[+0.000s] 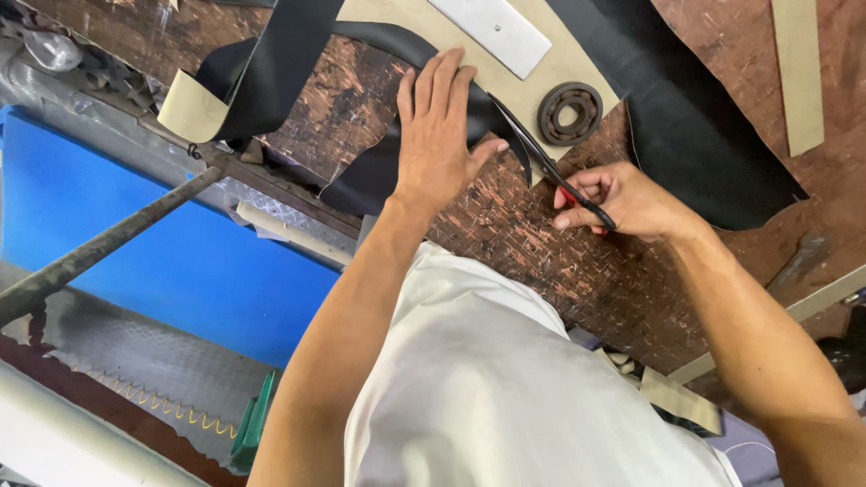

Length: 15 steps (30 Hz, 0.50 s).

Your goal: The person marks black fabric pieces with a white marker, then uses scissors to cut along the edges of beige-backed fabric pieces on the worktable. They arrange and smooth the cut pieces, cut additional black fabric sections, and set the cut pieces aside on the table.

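Left hand [437,135] flat, fingers together, pressing black leather strip [379,171]; right hand [622,198] curled round scissors [550,167], blades at strip's right edge.

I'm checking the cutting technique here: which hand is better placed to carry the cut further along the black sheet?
The right hand: it holds the scissors at the black sheet, which the left hand presses flat.

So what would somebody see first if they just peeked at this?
Probably the left hand, pressed flat on a black sheet in the middle of the scarred brown table. Just right of it, the right hand works scissors into that sheet, and a round metal bearing sits just above.
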{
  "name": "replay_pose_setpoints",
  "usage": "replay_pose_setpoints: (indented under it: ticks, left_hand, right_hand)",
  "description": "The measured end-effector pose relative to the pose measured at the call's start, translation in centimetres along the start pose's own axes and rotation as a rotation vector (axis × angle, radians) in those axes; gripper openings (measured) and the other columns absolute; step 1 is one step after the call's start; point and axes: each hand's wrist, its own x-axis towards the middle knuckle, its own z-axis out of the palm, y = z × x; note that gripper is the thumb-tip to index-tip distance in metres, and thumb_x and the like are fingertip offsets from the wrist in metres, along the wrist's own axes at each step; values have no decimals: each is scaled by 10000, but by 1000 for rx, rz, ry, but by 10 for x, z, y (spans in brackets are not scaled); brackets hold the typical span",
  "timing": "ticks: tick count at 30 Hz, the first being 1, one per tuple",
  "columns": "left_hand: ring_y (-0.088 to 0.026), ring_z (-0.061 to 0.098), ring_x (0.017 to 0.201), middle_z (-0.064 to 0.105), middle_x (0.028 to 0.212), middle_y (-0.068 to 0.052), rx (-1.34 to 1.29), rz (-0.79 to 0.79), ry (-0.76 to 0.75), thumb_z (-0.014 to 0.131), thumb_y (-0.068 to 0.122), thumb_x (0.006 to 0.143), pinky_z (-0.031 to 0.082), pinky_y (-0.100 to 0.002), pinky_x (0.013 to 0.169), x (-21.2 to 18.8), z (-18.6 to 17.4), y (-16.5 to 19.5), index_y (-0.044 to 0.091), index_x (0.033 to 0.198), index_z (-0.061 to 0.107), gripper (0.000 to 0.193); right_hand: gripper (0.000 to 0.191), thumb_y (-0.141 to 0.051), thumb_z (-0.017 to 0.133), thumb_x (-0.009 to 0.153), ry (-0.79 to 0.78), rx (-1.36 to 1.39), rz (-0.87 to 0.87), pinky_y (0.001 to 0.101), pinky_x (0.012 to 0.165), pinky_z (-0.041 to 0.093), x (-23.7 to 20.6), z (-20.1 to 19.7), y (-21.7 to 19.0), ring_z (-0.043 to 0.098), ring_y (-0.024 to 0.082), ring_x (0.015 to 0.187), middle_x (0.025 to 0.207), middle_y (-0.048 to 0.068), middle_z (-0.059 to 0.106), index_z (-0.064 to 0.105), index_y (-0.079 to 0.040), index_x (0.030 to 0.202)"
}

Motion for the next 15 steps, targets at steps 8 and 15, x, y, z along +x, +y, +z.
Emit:
replay_pose_setpoints:
  ticks: [8, 15]
  left_hand:
    - [-316, 407, 1442, 437, 1531, -110, 44, 63, 42, 728, 96, 963, 282, -522, 1213, 1, -5, -12, 56, 1412, 509, 501]
    - [-321, 411, 1420, 435, 1517, -110, -9, 86, 43, 753, 85, 914, 293, -507, 1195, 0, -11, -16, 20, 1441, 479, 598]
  right_hand:
    - [301, -154, 887, 737, 14, -95, -17, 234, 478, 401, 10, -5, -14, 523, 67, 547, 705, 7, 670, 755, -27, 976]
    - [302, -127, 878, 740, 4, -73, -31, 232, 458, 395, 11, -5, -14, 529, 70, 535, 715, 11, 685, 748, -5, 983]
